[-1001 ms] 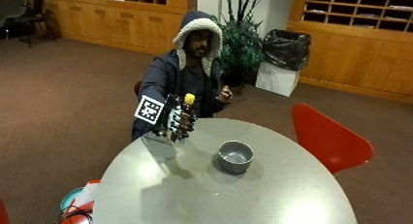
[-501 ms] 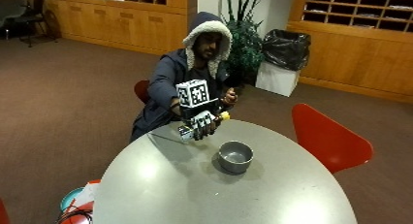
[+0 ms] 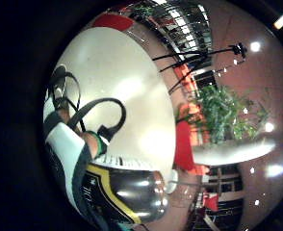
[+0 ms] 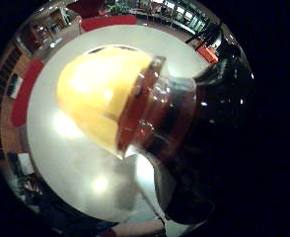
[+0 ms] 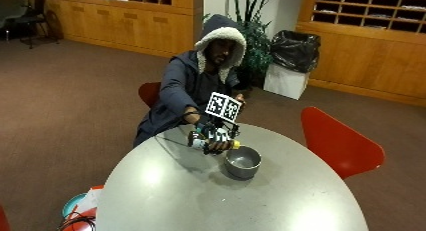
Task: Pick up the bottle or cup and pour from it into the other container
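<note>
In the outside view my gloved right hand (image 5: 214,137) grips a dark bottle (image 5: 208,144) with a yellow cap (image 5: 235,144). The bottle lies nearly sideways above the round table (image 5: 200,201), its cap pointing at the rim of a grey metal bowl (image 5: 241,162). The thumb side palm view is filled by the yellow cap (image 4: 98,96) and the bottle's dark neck (image 4: 194,128) over the pale tabletop. The little finger side palm view shows the bottle's labelled body (image 3: 122,192) close to the palm. No liquid shows coming out.
A red chair (image 5: 336,143) stands at the table's right and another red chair (image 5: 150,93) behind the person. A black-bagged bin (image 5: 289,61) and a plant (image 5: 249,46) stand by the back wall. Red and teal items (image 5: 80,211) sit low at the left.
The hand has carried the bottle from upright at the table's left toward the bowl and tipped it sideways, cap toward the bowl's rim.
</note>
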{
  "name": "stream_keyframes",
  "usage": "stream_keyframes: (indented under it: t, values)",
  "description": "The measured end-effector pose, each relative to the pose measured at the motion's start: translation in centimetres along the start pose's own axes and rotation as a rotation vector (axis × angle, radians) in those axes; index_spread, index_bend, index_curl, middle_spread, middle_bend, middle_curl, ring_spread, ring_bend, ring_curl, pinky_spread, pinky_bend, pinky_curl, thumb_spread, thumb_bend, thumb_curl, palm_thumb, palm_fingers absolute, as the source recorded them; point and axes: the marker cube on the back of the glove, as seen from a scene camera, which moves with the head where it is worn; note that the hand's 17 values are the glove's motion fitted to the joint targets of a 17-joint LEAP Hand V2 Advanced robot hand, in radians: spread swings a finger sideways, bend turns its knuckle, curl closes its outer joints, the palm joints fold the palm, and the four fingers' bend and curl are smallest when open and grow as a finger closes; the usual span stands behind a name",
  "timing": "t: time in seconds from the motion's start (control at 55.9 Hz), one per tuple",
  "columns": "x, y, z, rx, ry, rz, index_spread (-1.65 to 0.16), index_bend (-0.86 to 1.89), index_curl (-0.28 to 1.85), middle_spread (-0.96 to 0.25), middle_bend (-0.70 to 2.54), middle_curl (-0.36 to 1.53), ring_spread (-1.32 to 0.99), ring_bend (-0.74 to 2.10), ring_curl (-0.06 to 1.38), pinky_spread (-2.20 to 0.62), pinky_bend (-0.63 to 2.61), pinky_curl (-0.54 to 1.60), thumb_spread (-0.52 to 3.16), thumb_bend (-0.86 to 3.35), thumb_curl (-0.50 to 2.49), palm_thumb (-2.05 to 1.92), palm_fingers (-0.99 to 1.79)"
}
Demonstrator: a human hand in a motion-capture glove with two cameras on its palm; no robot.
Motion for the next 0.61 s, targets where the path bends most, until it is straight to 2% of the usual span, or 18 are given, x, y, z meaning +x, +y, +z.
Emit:
stream_keyframes:
  t: [0.232,0.608]
  values:
    - [-1.9,-1.0,0.5,-0.006,0.159,-0.053,-0.26,0.27,0.56,-0.25,0.47,0.54,-0.2,0.65,0.44,-0.15,0.38,0.38,0.17,-0.04,0.78,1.0,1.33]
    - [-2.4,-1.6,-0.8,-0.005,0.191,-0.06,-0.26,0.26,0.56,-0.25,0.47,0.54,-0.2,0.64,0.44,-0.16,0.38,0.38,0.17,-0.04,0.78,1.0,1.33]
